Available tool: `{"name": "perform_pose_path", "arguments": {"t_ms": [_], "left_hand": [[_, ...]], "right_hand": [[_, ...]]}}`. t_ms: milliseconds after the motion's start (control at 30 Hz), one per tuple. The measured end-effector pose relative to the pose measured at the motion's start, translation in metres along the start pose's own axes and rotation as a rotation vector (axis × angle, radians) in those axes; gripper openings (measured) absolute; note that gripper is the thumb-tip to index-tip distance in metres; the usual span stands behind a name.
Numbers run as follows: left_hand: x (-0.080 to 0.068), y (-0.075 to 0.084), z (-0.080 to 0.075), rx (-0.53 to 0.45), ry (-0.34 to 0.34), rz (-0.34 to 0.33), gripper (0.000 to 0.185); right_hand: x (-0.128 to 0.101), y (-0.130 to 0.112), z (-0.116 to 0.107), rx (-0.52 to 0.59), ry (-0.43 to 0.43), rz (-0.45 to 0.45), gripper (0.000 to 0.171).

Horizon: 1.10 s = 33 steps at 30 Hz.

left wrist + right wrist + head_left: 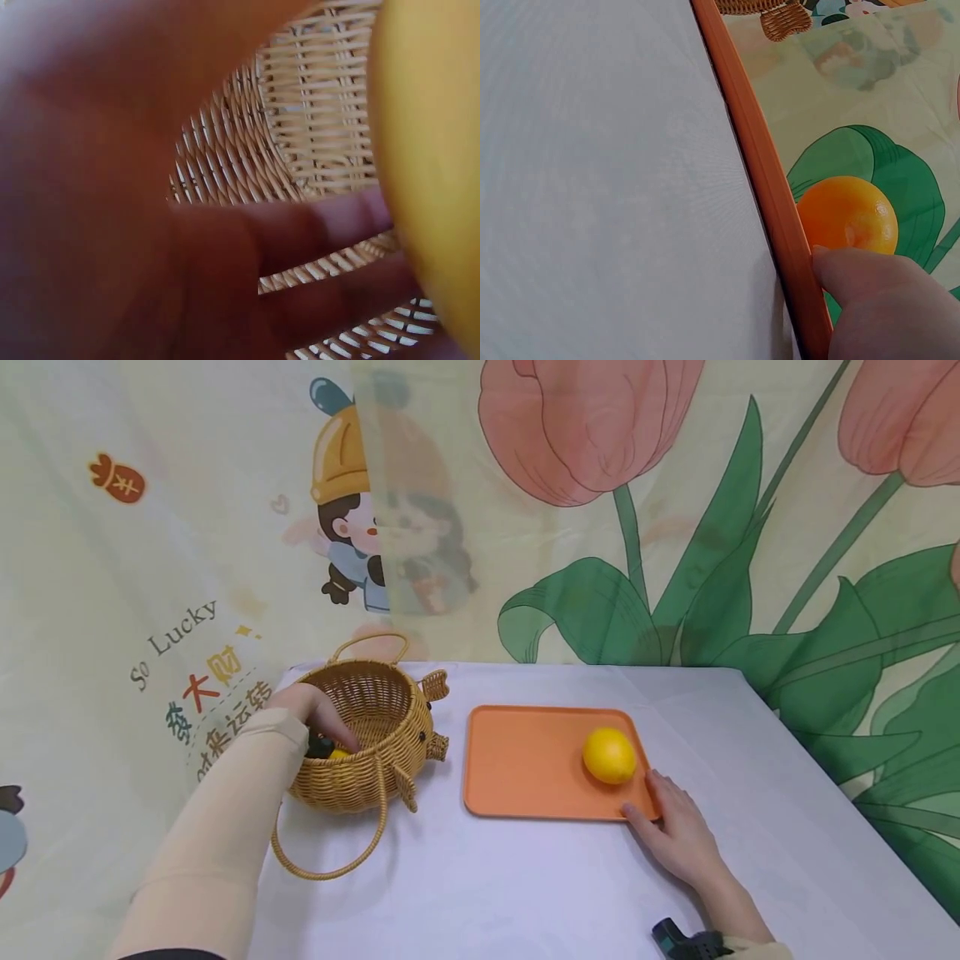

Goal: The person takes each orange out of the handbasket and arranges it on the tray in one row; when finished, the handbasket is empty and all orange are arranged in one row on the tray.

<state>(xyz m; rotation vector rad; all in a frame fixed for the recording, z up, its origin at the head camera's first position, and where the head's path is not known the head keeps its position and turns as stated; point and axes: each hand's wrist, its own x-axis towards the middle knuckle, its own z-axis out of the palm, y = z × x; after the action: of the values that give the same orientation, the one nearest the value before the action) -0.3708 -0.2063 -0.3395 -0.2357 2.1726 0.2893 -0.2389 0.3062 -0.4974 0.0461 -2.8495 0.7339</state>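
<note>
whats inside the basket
The left hand reaches into the basket, its fingers against a yellow fruit. Something dark lies beside it. The hand and wall cover the rest.

A round yellow lemon (609, 755) sits on the orange tray (525, 768) (near its right edge). Another yellow fruit (339, 752) lies inside the wicker basket (390, 752).
</note>
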Motion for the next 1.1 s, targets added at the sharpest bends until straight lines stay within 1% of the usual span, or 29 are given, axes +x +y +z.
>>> {"name": "perform_pose_path", "arguments": {"t_ms": [100, 167, 267, 300, 400, 467, 533, 567, 633, 667, 700, 767, 833, 900, 1033, 1100], "left_hand": [[0.000, -0.002, 0.000, -0.048, -0.047, -0.040, 0.088], [0.000, -0.003, -0.001, -0.090, -0.075, -0.069, 0.083], [-0.001, -0.004, -0.002, -0.115, -0.114, -0.099, 0.073], [-0.001, -0.004, -0.002, -0.113, -0.118, -0.112, 0.071], [0.000, -0.003, -0.001, -0.074, -0.148, -0.092, 0.063], [0.002, -0.003, 0.000, -0.073, -0.157, -0.061, 0.057], [0.005, -0.003, 0.000, -0.063, -0.170, 0.022, 0.051], [0.007, -0.002, 0.000, -0.063, -0.163, 0.070, 0.049], [0.011, -0.003, 0.000, -0.079, -0.117, 0.180, 0.049], [0.013, -0.003, 0.001, -0.093, -0.100, 0.233, 0.052], [0.014, -0.002, 0.001, -0.109, -0.068, 0.280, 0.055], [0.016, -0.002, 0.001, -0.179, -0.016, 0.336, 0.064], [0.017, -0.001, 0.002, -0.251, 0.006, 0.373, 0.068], [0.016, -0.001, 0.003, -0.327, 0.015, 0.393, 0.067], [0.014, -0.002, 0.005, -0.409, 0.070, 0.421, 0.064], [0.013, -0.003, 0.006, -0.442, 0.088, 0.422, 0.069]], "right_hand": [[0.001, 0.000, 0.002, -0.004, 0.004, -0.007, 0.087], [0.001, 0.000, 0.002, -0.005, 0.008, -0.010, 0.087], [0.002, 0.000, 0.002, -0.003, 0.014, -0.016, 0.086], [0.002, 0.000, 0.002, -0.002, 0.015, -0.017, 0.086], [0.001, 0.000, 0.002, -0.003, 0.016, -0.018, 0.086], [0.001, -0.001, 0.002, -0.003, 0.010, -0.011, 0.087], [0.001, -0.001, 0.002, -0.004, 0.006, -0.004, 0.088], [0.001, -0.001, 0.002, -0.004, 0.005, -0.001, 0.088], [0.001, -0.001, 0.002, -0.005, 0.003, 0.003, 0.088], [0.001, -0.001, 0.002, -0.005, 0.005, 0.003, 0.088], [0.001, -0.001, 0.002, -0.006, 0.005, 0.003, 0.088], [0.001, -0.002, 0.003, -0.006, 0.004, 0.005, 0.088], [0.001, -0.002, 0.002, -0.005, -0.001, 0.010, 0.088], [0.001, -0.003, 0.002, -0.003, -0.008, 0.016, 0.088], [0.001, -0.004, 0.002, -0.006, -0.012, 0.018, 0.088], [0.001, -0.004, 0.002, -0.008, -0.013, 0.013, 0.088]]}}
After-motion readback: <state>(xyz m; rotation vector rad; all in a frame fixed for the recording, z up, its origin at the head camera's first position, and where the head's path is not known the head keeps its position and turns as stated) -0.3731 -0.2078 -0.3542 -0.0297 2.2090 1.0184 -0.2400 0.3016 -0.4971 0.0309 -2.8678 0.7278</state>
